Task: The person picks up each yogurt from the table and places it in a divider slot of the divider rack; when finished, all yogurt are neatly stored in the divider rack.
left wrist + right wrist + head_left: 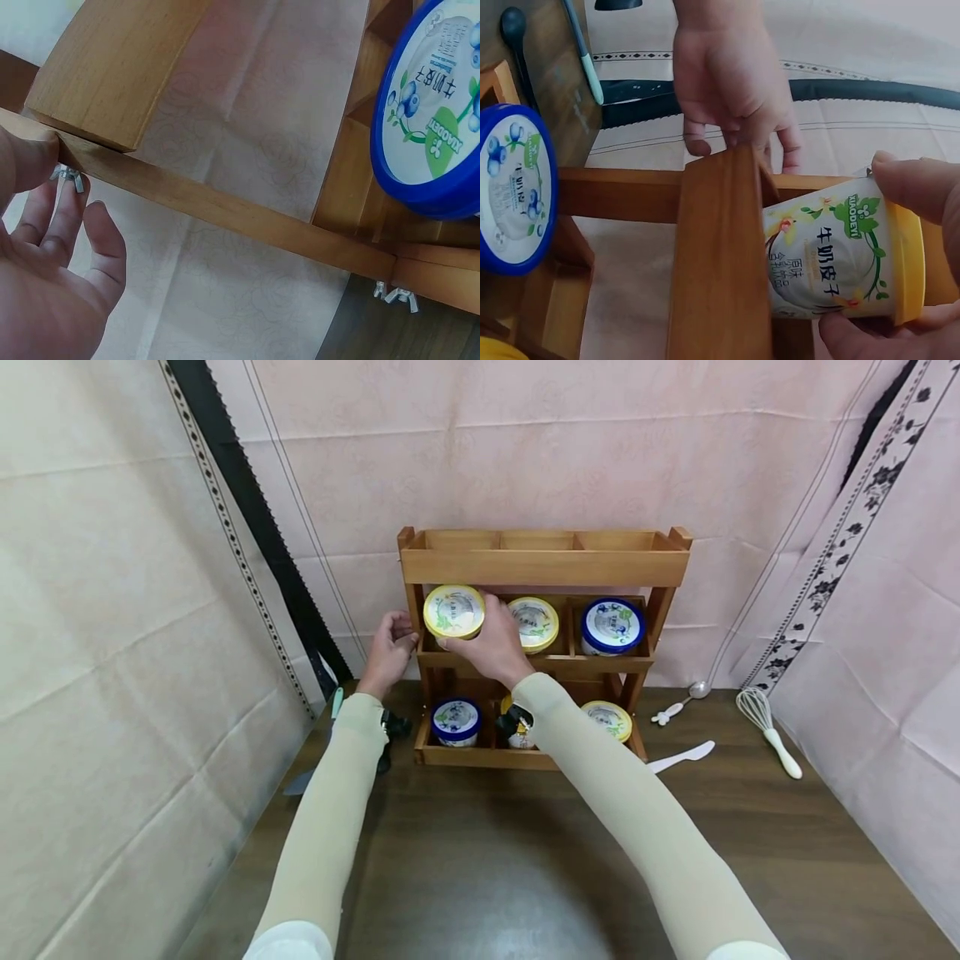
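Note:
A three-tier wooden rack (543, 568) stands at the back of the table. My right hand (495, 643) grips a yellow-lidded tub (453, 612) by its lid end, thumb on one side and fingers on the other. In the right wrist view this tub (832, 262) sits partly behind the shelf's front board at the middle tier's left compartment. My left hand (390, 652) pinches the rack's left side rail by a metal wing nut (69, 176). Beside the held tub are another yellow-lidded tub (535, 624) and a blue-lidded tub (612, 625).
The bottom tier holds a blue-lidded tub (455, 720), a yellow-lidded tub (609, 720) and one mostly hidden by my right wrist. To the right lie a spoon (678, 703), a white spreader (682, 757) and a whisk (768, 731). Dark utensils lie left, partly behind my left arm.

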`<state>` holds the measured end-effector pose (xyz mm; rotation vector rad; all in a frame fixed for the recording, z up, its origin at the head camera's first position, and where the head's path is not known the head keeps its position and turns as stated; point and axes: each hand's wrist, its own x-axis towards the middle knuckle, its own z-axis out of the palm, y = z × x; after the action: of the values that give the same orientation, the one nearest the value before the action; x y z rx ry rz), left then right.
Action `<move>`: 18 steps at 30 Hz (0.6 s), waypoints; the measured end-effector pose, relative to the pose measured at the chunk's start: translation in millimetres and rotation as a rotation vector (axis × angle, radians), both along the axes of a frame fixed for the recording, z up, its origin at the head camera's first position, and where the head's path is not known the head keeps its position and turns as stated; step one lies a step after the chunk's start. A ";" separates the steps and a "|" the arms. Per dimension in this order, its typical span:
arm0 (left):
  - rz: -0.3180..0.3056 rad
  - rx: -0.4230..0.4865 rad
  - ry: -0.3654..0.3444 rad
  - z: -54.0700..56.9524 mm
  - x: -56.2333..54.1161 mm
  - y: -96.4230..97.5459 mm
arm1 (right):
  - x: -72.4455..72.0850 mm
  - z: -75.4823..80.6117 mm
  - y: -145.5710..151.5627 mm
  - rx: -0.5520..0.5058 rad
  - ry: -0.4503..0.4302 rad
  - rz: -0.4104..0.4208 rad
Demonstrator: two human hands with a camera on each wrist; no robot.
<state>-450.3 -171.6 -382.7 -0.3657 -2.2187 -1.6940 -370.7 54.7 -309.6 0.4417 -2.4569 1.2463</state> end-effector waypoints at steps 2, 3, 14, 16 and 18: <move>-0.002 0.000 -0.010 0.5 -0.1 0.3 | -2.4 -2.2 -1.3 0.013 -0.005 -0.004; -0.003 0.000 -0.010 0.7 -0.5 0.4 | -3.7 -3.2 -2.1 0.020 -0.004 -0.006; 0.013 -0.005 -0.009 -0.3 -0.4 1.2 | -11.1 -13.8 -9.3 0.084 -0.062 -0.018; 0.010 -0.001 -0.004 -0.2 -0.9 1.5 | -11.7 -14.7 -10.0 0.091 -0.069 -0.022; 0.008 -0.003 0.001 0.5 -1.0 1.8 | -11.9 -15.2 -10.7 0.099 -0.071 -0.026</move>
<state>-451.3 -169.8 -382.2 -0.3578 -2.2191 -1.6860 -382.6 44.1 -324.8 0.3961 -2.5843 1.1520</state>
